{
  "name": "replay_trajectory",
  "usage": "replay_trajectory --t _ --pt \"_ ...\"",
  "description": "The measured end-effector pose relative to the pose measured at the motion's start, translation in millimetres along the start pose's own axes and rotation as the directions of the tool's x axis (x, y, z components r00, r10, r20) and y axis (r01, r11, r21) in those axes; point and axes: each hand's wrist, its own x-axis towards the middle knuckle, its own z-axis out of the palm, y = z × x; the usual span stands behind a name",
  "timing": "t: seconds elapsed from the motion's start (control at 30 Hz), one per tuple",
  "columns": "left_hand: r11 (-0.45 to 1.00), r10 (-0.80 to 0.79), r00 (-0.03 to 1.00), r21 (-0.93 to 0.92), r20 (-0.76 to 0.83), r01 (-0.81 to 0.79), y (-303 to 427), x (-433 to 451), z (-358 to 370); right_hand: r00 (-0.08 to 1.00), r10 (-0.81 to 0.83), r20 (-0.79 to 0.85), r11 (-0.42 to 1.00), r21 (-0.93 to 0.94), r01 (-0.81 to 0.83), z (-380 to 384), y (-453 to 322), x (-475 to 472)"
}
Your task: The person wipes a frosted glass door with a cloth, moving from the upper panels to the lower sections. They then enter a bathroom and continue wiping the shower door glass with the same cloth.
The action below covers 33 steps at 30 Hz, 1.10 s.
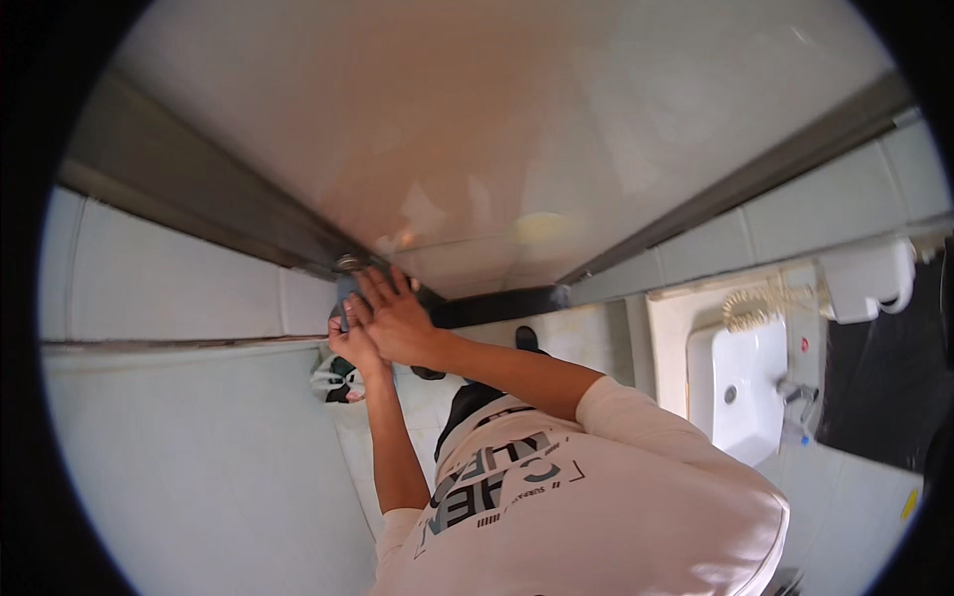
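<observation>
Both hands are together at the lower left corner of a glossy door (477,134), beside its dark frame (201,179). My left hand (354,339) has its fingers curled round the edge of a flat blue-grey item (347,289), whose kind I cannot tell. Across it lies my right hand (399,316), fingers extended and slightly apart, the fingertips near a round metal knob or lock (348,262). The right hand partly covers the left one and the item. Whether the right hand also grips something is hidden.
A white washbasin (745,395) with a metal tap (797,391) is at the right, below a coiled cream cord (745,305). Under the hands, a bag (335,380) rests near the tiled wall (186,268). A dark shoe (526,338) shows on the floor.
</observation>
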Motion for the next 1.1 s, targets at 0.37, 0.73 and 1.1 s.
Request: replay_trajectory --t 0.37,0.73,1.1 --pt "0.528 -0.565 0.472 -0.144 0.677 0.837 -50.6 45.1 5.6 0.980 0.191 0.049 0.979 0.062 -0.193 -29.1 11.0 -41.0" --pt "0.621 -0.601 0.616 -0.187 0.510 0.761 7.9 -36.9 10.5 0.935 0.238 -0.261 0.956 0.231 -0.179 -69.7 12.4 -58.1" --pt "0.689 0.206 0.725 0.429 0.657 -0.584 62.0 -115.0 125.7 0.661 0.730 -0.174 0.569 0.692 -0.445 -125.1 24.8 -114.5"
